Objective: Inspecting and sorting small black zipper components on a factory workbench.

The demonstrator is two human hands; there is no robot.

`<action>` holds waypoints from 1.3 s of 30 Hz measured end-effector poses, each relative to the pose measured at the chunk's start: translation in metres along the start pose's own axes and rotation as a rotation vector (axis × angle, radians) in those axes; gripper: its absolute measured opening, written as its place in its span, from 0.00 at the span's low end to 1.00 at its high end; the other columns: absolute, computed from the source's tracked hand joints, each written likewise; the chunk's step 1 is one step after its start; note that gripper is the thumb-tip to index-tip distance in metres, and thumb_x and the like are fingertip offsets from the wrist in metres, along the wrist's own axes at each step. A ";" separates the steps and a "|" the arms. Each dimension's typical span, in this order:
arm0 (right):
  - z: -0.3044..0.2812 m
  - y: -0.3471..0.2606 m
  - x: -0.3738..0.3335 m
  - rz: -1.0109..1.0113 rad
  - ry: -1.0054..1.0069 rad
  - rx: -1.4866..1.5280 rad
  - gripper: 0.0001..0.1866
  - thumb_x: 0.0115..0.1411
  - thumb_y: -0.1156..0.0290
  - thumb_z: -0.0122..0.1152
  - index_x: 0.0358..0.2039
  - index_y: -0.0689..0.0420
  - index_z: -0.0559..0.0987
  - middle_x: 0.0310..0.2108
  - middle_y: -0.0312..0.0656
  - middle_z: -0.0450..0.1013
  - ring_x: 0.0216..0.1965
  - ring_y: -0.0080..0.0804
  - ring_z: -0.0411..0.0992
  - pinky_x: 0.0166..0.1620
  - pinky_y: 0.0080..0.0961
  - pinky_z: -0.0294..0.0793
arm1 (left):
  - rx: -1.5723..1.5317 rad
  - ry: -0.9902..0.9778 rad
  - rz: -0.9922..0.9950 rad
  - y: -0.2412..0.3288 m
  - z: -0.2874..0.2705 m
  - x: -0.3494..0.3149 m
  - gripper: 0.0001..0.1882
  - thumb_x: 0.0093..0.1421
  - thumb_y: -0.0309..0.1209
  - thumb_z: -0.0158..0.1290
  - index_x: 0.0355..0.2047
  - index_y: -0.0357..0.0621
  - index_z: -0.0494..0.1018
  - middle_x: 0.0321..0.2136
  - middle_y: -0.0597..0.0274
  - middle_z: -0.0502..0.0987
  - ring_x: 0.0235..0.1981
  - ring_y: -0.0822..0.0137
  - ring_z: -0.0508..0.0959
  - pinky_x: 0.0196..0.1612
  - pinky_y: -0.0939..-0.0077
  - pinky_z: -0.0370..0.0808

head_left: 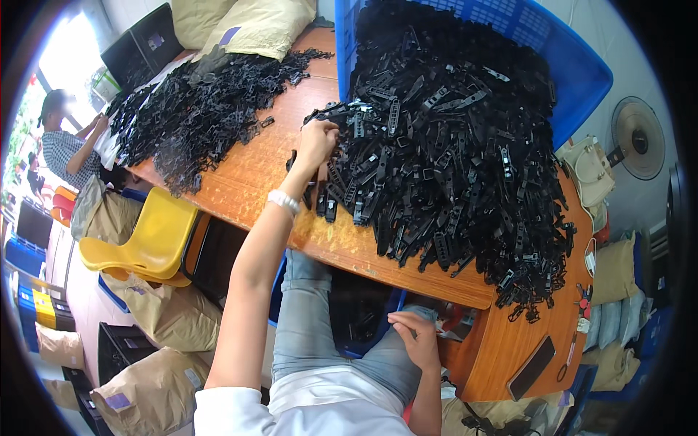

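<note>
Black plastic clips (pixel 436 160) heaped, left hand (pixel 316 142) fingers buried in pile edge

The black plastic clips (pixel 443 167) form a large loose heap of flat, slotted, elongated strips, all matte black. The pieces lie tangled at every angle, some flat, some tilted on others. The heap rests on the wooden table, spilling out of a tipped blue crate toward the near table edge; stray pieces lie singly along its lower fringe.
</note>
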State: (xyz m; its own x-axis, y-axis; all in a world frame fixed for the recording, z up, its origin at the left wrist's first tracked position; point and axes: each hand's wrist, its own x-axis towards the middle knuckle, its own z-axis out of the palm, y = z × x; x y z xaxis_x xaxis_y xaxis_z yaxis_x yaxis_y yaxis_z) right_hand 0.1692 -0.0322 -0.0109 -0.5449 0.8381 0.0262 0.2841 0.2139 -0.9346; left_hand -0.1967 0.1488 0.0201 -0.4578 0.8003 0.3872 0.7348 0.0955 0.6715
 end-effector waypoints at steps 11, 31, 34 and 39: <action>-0.001 0.014 -0.009 0.067 0.004 -0.021 0.08 0.54 0.76 0.56 0.35 0.64 0.78 0.32 0.44 0.75 0.34 0.33 0.74 0.39 0.22 0.71 | 0.395 -0.082 -0.262 0.014 0.028 0.028 0.20 0.44 0.42 0.59 0.28 0.35 0.76 0.30 0.44 0.77 0.34 0.51 0.78 0.38 0.63 0.73; 0.001 0.011 -0.015 0.051 0.006 0.033 0.08 0.55 0.77 0.55 0.35 0.64 0.78 0.32 0.44 0.75 0.33 0.32 0.74 0.37 0.21 0.72 | 0.011 0.042 0.111 -0.001 -0.028 -0.076 0.10 0.52 0.29 0.53 0.29 0.31 0.75 0.24 0.55 0.73 0.23 0.67 0.74 0.28 0.77 0.70; -0.003 0.011 -0.020 0.085 0.028 0.054 0.08 0.54 0.78 0.54 0.34 0.64 0.78 0.32 0.44 0.76 0.34 0.31 0.74 0.39 0.21 0.71 | -0.068 0.059 0.088 -0.004 -0.027 -0.077 0.10 0.52 0.28 0.54 0.29 0.32 0.74 0.20 0.60 0.73 0.20 0.75 0.71 0.25 0.80 0.67; -0.005 0.012 -0.024 0.100 0.048 0.068 0.08 0.54 0.79 0.54 0.34 0.64 0.78 0.32 0.44 0.76 0.35 0.31 0.74 0.40 0.22 0.70 | -0.284 -0.020 -0.084 -0.012 -0.026 -0.076 0.08 0.51 0.28 0.55 0.25 0.32 0.73 0.17 0.62 0.73 0.18 0.77 0.69 0.22 0.81 0.67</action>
State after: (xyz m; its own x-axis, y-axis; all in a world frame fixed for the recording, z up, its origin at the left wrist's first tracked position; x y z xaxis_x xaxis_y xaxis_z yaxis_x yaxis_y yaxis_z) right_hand 0.1901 -0.0470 -0.0211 -0.4779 0.8768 -0.0528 0.2800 0.0951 -0.9553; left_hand -0.1834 0.0715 -0.0007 -0.4993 0.8081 0.3124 0.5244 -0.0052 0.8515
